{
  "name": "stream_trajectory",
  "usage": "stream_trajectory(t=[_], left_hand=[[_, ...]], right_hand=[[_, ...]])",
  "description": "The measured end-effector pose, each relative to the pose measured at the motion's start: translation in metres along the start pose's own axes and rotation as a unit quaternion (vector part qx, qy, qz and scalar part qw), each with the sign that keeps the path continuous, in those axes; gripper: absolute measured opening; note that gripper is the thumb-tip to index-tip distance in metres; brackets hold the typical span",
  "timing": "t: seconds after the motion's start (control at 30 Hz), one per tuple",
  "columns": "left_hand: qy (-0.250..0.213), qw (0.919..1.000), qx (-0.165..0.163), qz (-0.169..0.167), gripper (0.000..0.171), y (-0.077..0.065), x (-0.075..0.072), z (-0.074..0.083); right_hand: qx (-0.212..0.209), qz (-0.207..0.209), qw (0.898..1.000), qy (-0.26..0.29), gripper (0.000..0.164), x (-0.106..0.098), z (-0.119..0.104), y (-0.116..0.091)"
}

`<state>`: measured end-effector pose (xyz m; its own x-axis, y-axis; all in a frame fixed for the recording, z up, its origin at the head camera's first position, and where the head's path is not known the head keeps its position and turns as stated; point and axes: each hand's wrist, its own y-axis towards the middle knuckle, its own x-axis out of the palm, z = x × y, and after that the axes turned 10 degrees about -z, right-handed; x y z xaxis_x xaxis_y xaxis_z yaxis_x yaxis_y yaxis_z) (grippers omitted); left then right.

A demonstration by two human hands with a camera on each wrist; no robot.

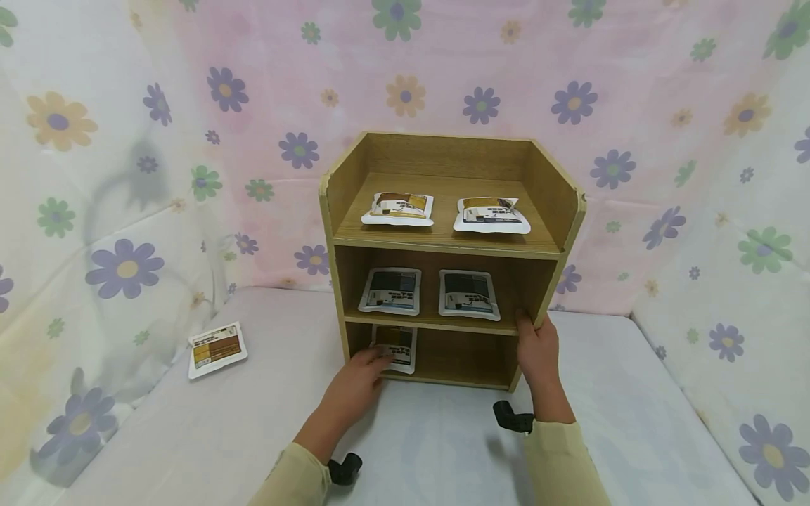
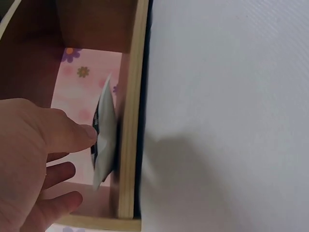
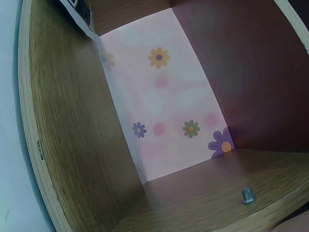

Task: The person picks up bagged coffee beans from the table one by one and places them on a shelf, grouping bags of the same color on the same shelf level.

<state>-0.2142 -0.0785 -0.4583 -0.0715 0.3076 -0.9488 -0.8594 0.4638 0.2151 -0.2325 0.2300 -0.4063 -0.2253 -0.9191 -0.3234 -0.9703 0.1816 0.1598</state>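
A small wooden shelf unit (image 1: 446,248) with three levels stands on the white surface. My left hand (image 1: 356,383) reaches into the left of its bottom level, fingers loosely spread. There, a flat white-edged food pouch (image 1: 403,344) with a dark label lies on the board. In the left wrist view my left thumb (image 2: 79,137) is right at the face of that pouch (image 2: 107,133), while the other fingers hang apart from it. My right hand (image 1: 538,348) grips the right side panel of the shelf unit, around the height of the middle board.
Two pouches, a left one (image 1: 399,211) and a right one (image 1: 492,216), lie on top. The middle level holds two dark-labelled pouches (image 1: 391,290). Another pouch (image 1: 218,349) lies on the surface at left. A small metal peg (image 3: 247,195) sticks out of the shelf's inner side.
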Motion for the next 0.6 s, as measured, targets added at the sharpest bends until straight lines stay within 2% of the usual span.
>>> stream_trajectory(t=[0.3,0.43,0.6], left_hand=[[-0.009,0.9996,-0.025,-0.013,0.046,-0.017,-0.009,-0.008],[-0.020,0.9995,-0.024,0.003,0.041,-0.026,-0.015,-0.012],[-0.031,0.9987,-0.038,0.012,0.035,-0.033,-0.020,-0.023]], right_hand=[[0.000,-0.002,1.000,0.002,0.054,0.000,-0.001,0.000],[0.001,-0.004,1.000,0.000,0.055,0.000,-0.001,0.000],[0.000,-0.003,1.000,0.001,0.055,0.000,-0.002,0.000]])
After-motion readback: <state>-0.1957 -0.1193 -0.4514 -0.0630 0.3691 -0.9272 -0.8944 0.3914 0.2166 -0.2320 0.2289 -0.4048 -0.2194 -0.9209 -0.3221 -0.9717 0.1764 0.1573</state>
